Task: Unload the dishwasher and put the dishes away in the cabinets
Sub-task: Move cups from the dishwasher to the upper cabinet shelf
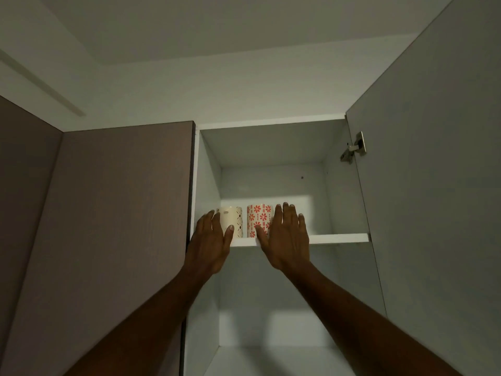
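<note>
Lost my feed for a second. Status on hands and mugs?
Left hand and right hand open. Cream mug and red-flowered mug on shelf. Nothing blocking.

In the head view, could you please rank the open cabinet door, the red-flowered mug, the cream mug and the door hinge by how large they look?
1. Open cabinet door, by far the largest.
2. Red-flowered mug and cream mug: they look alike, and hands partly cover both, so I won't rank them.
3. Door hinge, the smallest.

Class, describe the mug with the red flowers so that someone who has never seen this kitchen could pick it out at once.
Find the open wall cabinet with its door swung to the right, and look at its upper shelf. Two mugs stand side by side at the shelf's left end, between the person's raised hands. The red-flower mug is the right one; its neighbour, the cream mug, shows only small dark diamond marks.
</note>
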Demonstrator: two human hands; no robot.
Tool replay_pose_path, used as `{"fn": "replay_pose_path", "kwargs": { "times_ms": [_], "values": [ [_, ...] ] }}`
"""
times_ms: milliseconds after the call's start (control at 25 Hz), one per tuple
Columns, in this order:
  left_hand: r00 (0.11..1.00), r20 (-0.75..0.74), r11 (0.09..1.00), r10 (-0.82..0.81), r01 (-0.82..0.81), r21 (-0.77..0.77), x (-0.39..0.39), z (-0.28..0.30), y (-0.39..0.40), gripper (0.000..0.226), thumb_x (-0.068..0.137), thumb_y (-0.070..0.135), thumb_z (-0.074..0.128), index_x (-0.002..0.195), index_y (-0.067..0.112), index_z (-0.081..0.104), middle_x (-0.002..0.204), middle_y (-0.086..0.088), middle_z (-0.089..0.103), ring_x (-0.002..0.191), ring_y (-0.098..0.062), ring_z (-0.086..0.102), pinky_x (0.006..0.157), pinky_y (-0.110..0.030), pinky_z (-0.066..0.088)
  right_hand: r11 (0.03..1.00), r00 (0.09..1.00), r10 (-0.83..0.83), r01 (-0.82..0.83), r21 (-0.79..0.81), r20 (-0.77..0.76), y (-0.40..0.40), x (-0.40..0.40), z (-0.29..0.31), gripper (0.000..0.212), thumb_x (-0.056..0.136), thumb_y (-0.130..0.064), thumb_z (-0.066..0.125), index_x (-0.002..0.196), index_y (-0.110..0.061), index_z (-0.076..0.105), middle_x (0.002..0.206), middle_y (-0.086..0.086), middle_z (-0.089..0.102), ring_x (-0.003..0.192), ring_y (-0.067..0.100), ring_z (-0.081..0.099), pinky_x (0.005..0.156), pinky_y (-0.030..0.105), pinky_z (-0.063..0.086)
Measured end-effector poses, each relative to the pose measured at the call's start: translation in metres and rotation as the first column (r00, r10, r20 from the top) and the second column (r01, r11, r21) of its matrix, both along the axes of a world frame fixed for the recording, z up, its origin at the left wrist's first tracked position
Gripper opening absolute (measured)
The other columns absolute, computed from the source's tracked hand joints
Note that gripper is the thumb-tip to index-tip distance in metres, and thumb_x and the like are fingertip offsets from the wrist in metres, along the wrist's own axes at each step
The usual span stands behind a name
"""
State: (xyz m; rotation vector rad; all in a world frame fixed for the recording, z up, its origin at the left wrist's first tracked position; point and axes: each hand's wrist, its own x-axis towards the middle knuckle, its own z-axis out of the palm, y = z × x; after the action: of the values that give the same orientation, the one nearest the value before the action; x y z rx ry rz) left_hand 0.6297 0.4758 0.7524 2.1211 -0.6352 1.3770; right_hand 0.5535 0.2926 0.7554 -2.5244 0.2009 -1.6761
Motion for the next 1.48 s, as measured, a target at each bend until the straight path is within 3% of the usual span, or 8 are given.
{"fn": "replay_pose_path", "kwargs": {
  "times_ms": [80,160,280,440,720,1000,1240,1480],
  "values": [
    [0.991,0.106,0.988,0.087,-0.099,0.118,-0.001,-0.024,0.008,0.066,0.103,0.059,0.03,0.145,0.011,0.047,0.146,-0.012,0.055,0.132,-0.028,0.052,0.113,-0.045,0.044,0.993,0.998,-0.037,0.042,-0.109,0.053,-0.013,-0.009,-0.025,0.087,0.101,-0.068,0.026,0.161,-0.005,0.029,0.163,0.019,0.038,0.154,0.036,0.031,0.13,0.051,0.016],
    [0.975,0.179,0.958,0.134,-0.174,0.228,-0.011,-0.042,0.017,0.066,0.096,0.054,0.051,0.146,0.012,0.046,0.144,-0.011,0.055,0.131,-0.028,0.052,0.111,-0.049,0.045,0.954,0.995,-0.097,0.098,-0.282,0.017,-0.03,-0.023,-0.044,0.08,0.098,-0.059,0.052,0.158,-0.009,0.031,0.152,0.016,0.048,0.144,0.035,0.04,0.128,0.051,0.021],
    [0.972,0.102,0.933,0.213,-0.234,0.274,-0.029,-0.068,0.019,0.092,0.089,0.045,0.069,0.16,0.009,0.024,0.164,-0.015,0.032,0.151,-0.035,0.03,0.118,-0.055,0.038,0.955,0.996,-0.074,0.059,-0.291,-0.04,-0.036,-0.038,-0.065,0.095,0.09,-0.046,0.07,0.164,-0.013,0.02,0.166,0.019,0.03,0.157,0.038,0.021,0.13,0.053,0.016],
    [0.981,0.021,0.925,0.195,-0.191,0.329,-0.079,-0.117,-0.003,0.086,0.092,0.045,0.065,0.16,0.013,0.025,0.17,-0.015,0.014,0.156,-0.035,0.02,0.122,-0.058,0.03,0.988,0.997,0.019,-0.029,-0.152,-0.072,-0.013,-0.066,-0.126,0.086,0.097,-0.046,0.059,0.165,-0.01,0.021,0.174,0.019,0.006,0.162,0.036,0.007,0.13,0.055,0.012],
    [0.997,-0.068,0.885,0.019,0.015,0.465,-0.274,-0.311,0.0,0.094,0.095,0.078,0.031,0.165,0.024,-0.002,0.173,-0.001,-0.004,0.16,-0.024,-0.003,0.127,-0.057,0.011,0.999,0.956,0.011,-0.023,-0.039,-0.293,0.021,-0.259,-0.377,0.079,0.102,-0.069,0.035,0.167,-0.027,0.019,0.176,0.01,-0.006,0.161,0.039,-0.011,0.127,0.065,0.005],
    [0.907,-0.418,0.786,-0.049,0.294,0.544,-0.482,-0.539,0.043,0.096,0.082,0.083,0.035,0.164,0.037,0.01,0.173,-0.002,-0.002,0.159,-0.034,0.001,0.113,-0.077,0.019,0.941,0.699,-0.126,0.309,0.139,-0.704,0.029,-0.551,-0.591,0.086,0.094,-0.086,0.025,0.166,-0.042,0.009,0.175,0.002,-0.014,0.157,0.042,-0.024,0.122,0.073,-0.005],
    [0.801,-0.598,0.654,-0.018,0.462,0.599,-0.604,-0.624,0.01,0.098,0.08,0.089,0.026,0.163,0.039,0.009,0.172,-0.01,-0.003,0.157,-0.043,0.006,0.109,-0.078,0.025,0.788,0.477,-0.109,0.576,0.216,-0.872,0.005,-0.735,-0.678,0.087,0.09,-0.092,0.013,0.164,-0.047,0.0,0.173,0.003,-0.021,0.155,0.042,-0.028,0.12,0.073,-0.011],
    [0.715,-0.698,0.469,0.043,0.603,0.645,-0.666,-0.696,-0.055,0.101,0.084,0.076,0.056,0.163,0.04,0.004,0.172,-0.014,-0.006,0.156,-0.043,0.004,0.117,-0.073,0.021,0.555,0.345,0.016,0.778,0.295,-0.938,-0.039,-0.846,-0.763,0.089,0.093,-0.087,0.027,0.165,-0.039,0.008,0.175,0.01,-0.007,0.157,0.048,-0.009,0.119,0.071,-0.01]
  ]
}}
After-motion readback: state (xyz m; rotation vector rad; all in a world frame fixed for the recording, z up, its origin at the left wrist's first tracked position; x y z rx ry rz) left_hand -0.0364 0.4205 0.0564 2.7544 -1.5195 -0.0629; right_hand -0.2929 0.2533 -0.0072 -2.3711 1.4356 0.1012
